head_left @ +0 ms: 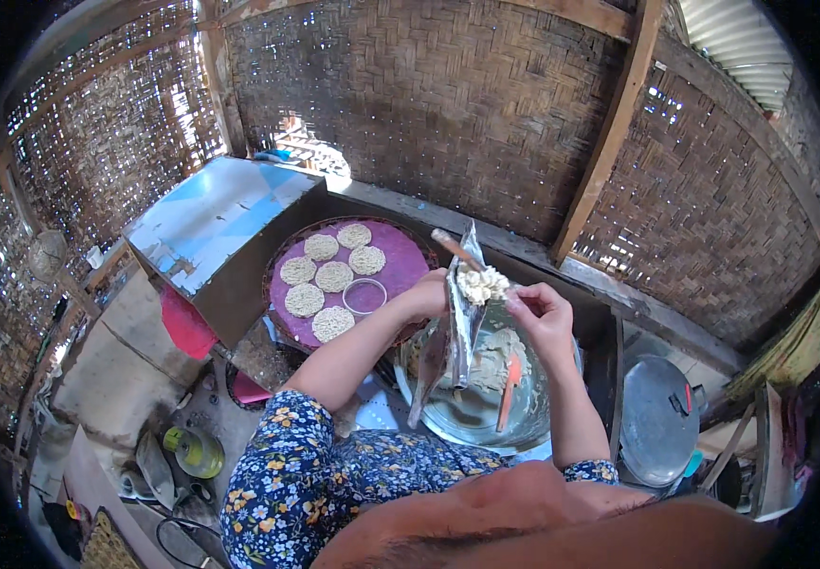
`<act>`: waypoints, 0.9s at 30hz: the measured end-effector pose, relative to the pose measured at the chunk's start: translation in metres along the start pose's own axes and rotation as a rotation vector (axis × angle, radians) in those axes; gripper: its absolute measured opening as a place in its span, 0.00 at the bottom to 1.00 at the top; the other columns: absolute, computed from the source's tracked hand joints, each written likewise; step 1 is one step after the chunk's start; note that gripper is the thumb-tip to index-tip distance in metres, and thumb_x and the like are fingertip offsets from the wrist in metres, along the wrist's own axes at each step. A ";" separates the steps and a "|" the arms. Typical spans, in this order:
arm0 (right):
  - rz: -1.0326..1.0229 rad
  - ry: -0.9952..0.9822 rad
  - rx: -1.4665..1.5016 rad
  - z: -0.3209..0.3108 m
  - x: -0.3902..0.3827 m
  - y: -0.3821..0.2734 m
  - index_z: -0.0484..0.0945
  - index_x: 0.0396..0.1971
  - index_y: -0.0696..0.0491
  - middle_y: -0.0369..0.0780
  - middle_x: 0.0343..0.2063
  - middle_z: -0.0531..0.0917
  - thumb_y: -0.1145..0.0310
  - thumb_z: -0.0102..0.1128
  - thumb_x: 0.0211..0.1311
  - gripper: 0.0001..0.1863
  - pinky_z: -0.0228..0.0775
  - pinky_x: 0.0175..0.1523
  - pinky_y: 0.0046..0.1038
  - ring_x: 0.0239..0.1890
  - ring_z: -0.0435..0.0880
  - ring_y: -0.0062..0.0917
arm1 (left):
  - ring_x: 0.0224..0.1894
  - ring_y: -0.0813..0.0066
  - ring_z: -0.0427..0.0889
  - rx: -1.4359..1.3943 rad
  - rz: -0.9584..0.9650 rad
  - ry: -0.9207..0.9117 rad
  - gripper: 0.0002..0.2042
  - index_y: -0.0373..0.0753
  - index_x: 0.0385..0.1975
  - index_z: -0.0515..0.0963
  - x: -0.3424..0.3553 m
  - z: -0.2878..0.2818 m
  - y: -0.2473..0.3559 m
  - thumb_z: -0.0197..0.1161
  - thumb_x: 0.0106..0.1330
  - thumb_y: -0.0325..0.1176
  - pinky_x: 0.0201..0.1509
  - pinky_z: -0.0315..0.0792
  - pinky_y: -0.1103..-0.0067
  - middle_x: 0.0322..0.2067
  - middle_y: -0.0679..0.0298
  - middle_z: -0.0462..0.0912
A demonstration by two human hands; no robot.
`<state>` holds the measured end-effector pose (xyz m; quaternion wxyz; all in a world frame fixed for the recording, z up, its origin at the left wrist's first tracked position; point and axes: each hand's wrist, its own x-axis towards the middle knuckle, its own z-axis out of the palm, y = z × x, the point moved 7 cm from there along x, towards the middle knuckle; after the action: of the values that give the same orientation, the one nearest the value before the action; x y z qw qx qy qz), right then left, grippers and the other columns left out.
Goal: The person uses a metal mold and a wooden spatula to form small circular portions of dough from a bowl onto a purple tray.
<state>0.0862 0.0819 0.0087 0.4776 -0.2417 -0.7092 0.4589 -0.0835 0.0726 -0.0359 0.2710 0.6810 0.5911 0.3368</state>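
Observation:
My left hand point(427, 296) is wrapped round a long press-like tool point(462, 346) with a metal body and wooden parts, tilted over a basin. A lump of pale, crumbly dough point(481, 284) sits at the tool's upper part. Against the lump, my right hand point(545, 321) pinches some dough between thumb and fingers. Below, the wide basin point(443, 417) holds more sticky dough point(491, 356) and an orange spatula point(511, 384). To the left lies a round purple tray point(400, 256) with several flat, textured dough discs point(334, 276) and a thin metal ring point(364, 297).
A box with a blue-and-white top point(225, 213) stands left of the tray. At right is a large round metal lid point(658, 417). A yellow-green container point(194, 452) stands on the floor at lower left. Woven bamboo walls point(429, 104) close off the far side.

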 end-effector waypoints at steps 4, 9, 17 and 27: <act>-0.190 0.304 -0.364 -0.012 -0.005 -0.012 0.76 0.23 0.58 0.37 0.18 0.78 0.70 0.64 0.44 0.09 0.66 0.26 0.18 0.20 0.75 0.16 | 0.47 0.72 0.71 -0.039 0.140 0.075 0.22 0.37 0.45 0.70 0.011 0.000 -0.013 0.62 0.47 0.29 0.52 0.63 0.77 0.44 0.61 0.73; -0.462 0.254 -0.632 0.002 -0.033 -0.028 0.76 0.21 0.56 0.39 0.14 0.74 0.72 0.63 0.42 0.06 0.63 0.21 0.22 0.14 0.72 0.22 | 0.37 0.77 0.74 -0.464 0.296 0.200 0.16 0.36 0.36 0.72 -0.001 -0.021 -0.004 0.64 0.44 0.25 0.44 0.68 0.79 0.35 0.66 0.75; -0.080 0.309 -0.443 -0.030 -0.007 0.001 0.76 0.24 0.58 0.39 0.20 0.79 0.70 0.63 0.46 0.08 0.68 0.29 0.17 0.22 0.78 0.17 | 0.44 0.73 0.73 -0.238 0.275 0.134 0.18 0.37 0.42 0.73 -0.005 -0.012 0.015 0.61 0.48 0.30 0.50 0.65 0.77 0.41 0.62 0.76; -0.093 -0.009 -0.103 -0.017 -0.038 -0.003 0.76 0.23 0.60 0.36 0.19 0.78 0.70 0.64 0.45 0.09 0.67 0.26 0.17 0.20 0.73 0.13 | 0.38 0.77 0.73 -0.368 0.168 0.172 0.14 0.37 0.34 0.74 -0.009 -0.040 -0.007 0.63 0.45 0.25 0.47 0.67 0.78 0.34 0.66 0.76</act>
<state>0.1181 0.0583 -0.0043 0.4821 -0.2308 -0.7446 0.4000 -0.1194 0.0631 -0.0172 0.3100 0.6358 0.4817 0.5174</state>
